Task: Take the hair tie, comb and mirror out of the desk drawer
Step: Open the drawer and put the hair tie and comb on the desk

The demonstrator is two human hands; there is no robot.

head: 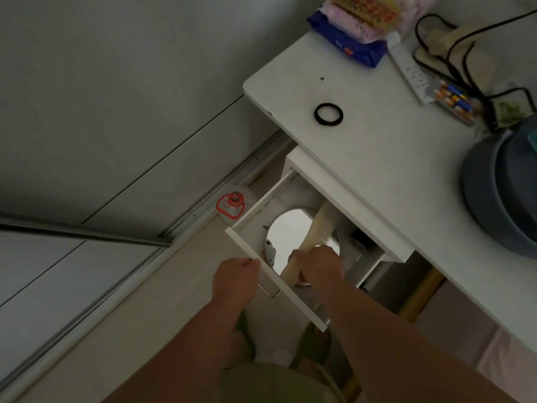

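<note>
Comb [315, 234] in right hand [319, 266]

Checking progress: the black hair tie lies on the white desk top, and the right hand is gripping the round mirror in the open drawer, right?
Not quite. In the head view, the right hand grips the cream comb, which lies across the round mirror in the open drawer. The black hair tie does lie on the white desk top.

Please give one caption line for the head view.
Right hand grips comb over mirror; hair tie on desk.
</note>
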